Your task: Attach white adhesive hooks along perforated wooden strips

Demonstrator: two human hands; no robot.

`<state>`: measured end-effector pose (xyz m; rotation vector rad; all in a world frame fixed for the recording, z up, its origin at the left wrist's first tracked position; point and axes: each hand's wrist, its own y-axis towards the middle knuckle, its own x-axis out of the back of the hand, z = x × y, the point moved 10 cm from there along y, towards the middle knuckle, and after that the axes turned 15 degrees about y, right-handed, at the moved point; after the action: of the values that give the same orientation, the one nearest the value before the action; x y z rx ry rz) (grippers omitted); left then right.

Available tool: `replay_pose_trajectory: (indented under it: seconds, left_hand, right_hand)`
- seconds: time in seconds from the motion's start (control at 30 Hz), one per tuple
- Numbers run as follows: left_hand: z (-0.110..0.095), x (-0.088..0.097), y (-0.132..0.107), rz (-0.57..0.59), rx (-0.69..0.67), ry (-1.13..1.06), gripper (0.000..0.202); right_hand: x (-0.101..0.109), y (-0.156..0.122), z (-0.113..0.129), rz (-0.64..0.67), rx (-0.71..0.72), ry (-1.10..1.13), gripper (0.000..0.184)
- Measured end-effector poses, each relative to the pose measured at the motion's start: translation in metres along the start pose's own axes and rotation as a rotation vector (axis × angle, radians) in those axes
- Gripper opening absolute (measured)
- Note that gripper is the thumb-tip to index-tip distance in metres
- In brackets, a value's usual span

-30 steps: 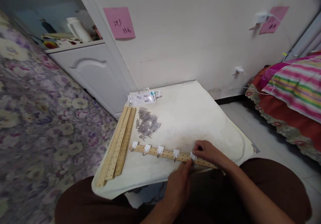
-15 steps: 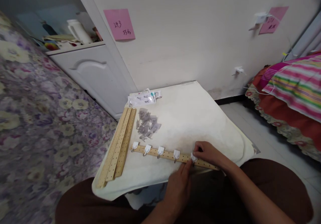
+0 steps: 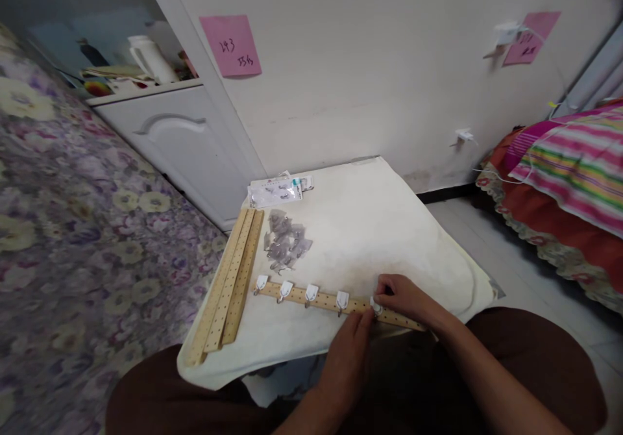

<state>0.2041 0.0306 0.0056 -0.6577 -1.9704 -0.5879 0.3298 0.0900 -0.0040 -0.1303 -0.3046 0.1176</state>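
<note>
A wooden perforated strip (image 3: 325, 301) lies across the near edge of a cloth-covered table (image 3: 379, 227). Several white hooks are fixed along it. My right hand (image 3: 406, 297) pinches another white hook (image 3: 375, 305) against the strip near its right end. My left hand (image 3: 348, 357) comes up from below, its fingertips touching the strip's near edge beside that hook. Both hands' fingers are closed together.
Two more wooden strips (image 3: 232, 279) lie side by side along the table's left edge. A pile of loose hooks (image 3: 286, 241) and a packet (image 3: 277, 191) sit further back. A floral bedspread (image 3: 73, 227) is at left, a striped blanket (image 3: 574, 162) at right, a white cabinet (image 3: 180, 143) behind.
</note>
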Motion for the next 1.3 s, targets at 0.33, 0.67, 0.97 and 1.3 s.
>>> replay_pose_trajectory:
  seconds: [0.33, 0.67, 0.97, 1.3]
  left_hand:
    - [0.004, -0.005, 0.005, 0.018, 0.003, 0.074, 0.049]
    - [0.005, -0.005, 0.007, 0.048, 0.039, 0.071, 0.047]
    - [0.006, -0.007, 0.007, 0.065, 0.039, 0.069, 0.044]
    - [0.002, -0.001, 0.002, 0.051, 0.038, 0.063, 0.049]
  right_hand:
    - [-0.002, -0.001, 0.000, 0.057, -0.009, 0.021, 0.006]
    - [-0.005, -0.001, -0.006, 0.164, -0.031, 0.099, 0.012]
    - [-0.006, 0.002, -0.013, 0.170, -0.065, 0.083, 0.014]
    - [-0.011, -0.001, -0.009, 0.234, -0.027, 0.155, 0.016]
